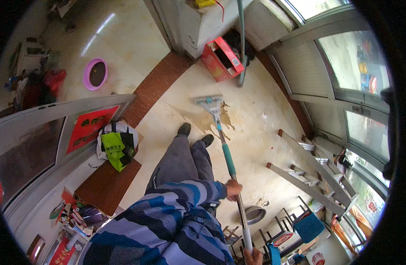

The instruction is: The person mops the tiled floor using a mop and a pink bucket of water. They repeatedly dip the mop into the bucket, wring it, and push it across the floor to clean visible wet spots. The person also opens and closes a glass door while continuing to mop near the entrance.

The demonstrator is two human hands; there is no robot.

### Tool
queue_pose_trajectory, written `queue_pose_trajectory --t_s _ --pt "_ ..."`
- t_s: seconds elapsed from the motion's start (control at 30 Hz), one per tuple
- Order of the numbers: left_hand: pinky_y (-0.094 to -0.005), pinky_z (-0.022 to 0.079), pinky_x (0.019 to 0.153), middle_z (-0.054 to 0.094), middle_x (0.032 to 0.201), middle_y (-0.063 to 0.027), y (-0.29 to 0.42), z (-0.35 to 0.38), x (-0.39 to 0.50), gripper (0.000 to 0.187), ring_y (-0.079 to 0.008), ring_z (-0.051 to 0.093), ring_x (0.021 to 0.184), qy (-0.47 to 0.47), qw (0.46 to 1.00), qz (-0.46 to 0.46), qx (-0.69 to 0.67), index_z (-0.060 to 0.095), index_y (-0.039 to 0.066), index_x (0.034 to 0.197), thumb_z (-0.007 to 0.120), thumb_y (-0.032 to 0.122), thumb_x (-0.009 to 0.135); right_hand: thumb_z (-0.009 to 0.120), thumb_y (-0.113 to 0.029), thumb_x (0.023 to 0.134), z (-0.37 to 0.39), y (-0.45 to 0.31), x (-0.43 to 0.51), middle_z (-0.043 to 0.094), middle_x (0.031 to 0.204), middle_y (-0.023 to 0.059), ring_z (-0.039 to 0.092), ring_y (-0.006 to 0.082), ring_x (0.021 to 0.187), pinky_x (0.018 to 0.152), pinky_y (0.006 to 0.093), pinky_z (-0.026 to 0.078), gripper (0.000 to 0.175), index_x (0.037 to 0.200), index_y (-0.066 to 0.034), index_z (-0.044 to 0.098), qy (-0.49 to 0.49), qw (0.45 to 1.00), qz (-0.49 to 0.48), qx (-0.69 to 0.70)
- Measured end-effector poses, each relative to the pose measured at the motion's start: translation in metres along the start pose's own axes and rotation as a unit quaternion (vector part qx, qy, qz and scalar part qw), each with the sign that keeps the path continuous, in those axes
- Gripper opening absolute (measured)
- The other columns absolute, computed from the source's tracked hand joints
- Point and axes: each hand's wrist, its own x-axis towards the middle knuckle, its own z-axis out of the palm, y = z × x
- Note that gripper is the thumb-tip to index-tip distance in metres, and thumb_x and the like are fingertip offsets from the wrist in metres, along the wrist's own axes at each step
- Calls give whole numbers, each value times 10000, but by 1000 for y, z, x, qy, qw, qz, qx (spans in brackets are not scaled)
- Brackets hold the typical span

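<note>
A long-handled flat-headed mop [227,155] slants across the floor, its steel pole carrying a teal sleeve. My left hand [234,189] is wrapped around the middle of the pole, the striped sleeve reaching across my body. Near the bottom edge of the view, my right hand [253,256] grips the pole's upper end and is partly cut off. The slightly blurred grey-and-teal mop head [209,101] rests at the far edge of a brown wet patch [203,121] on pale tiles. My dark shoes [184,129] stand just left of the patch.
A red cardboard box [217,59] stands by the far wall. Stepladders [309,172] lean at right. A metal basin [255,214] and chairs [309,228] are lower right. At left, a green bag [117,149] hangs over a brown bench [107,185]. A pink basin [96,74] lies past the doorway.
</note>
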Motion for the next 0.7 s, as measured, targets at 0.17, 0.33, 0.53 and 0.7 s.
queue_pose_trajectory --t_s 0.17,0.33,0.53,0.7 --pt "-426 553 517 678 719 -169 41 24 -20 470 -275 667 574 9 957 -127 -259 611 -8 847 411 413 911 671 -236 850 -26 14 -14 608 653 188 564 409 539 489 461 431 257 950 -3 627 45 990 -19 -131" --pt "-413 537 468 659 665 -160 37 10 -30 441 -281 663 553 84 930 -125 -336 596 1 783 453 402 899 668 -234 851 -42 20 10 616 669 188 573 410 558 500 455 445 266 983 -6 631 72 982 -92 -149" --pt "-433 495 470 602 623 -182 -28 -115 -40 306 -301 623 526 332 897 4 -290 546 11 742 567 290 867 675 -333 825 22 -71 139 604 637 232 613 390 575 528 458 457 359 789 20 622 31 936 -287 -203" --pt "-442 492 488 611 621 -180 -94 -258 -73 360 -289 633 546 547 814 28 -195 561 -41 715 529 267 897 657 -325 852 118 -183 217 594 617 233 603 434 586 509 510 466 337 803 -22 518 -7 868 -431 -246"
